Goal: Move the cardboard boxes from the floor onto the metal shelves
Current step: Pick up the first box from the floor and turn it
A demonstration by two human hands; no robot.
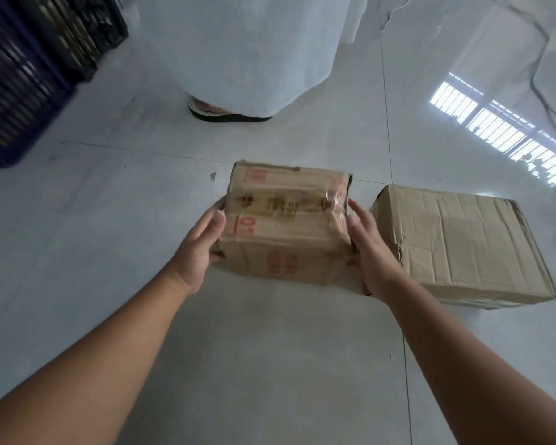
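Taped cardboard box [286,223] — on the floor [142,194], clasped between our left hand [199,248] and right hand [371,248], fingers pressed flat against its ends (plain box [463,245] just beside).

Taped box [283,226] on floor [109,220], creased box [463,245] just right.

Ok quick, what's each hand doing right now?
Left hand: pressed on the left side of the printed cardboard box, gripping it.
Right hand: pressed on the right side of the same box, gripping it.
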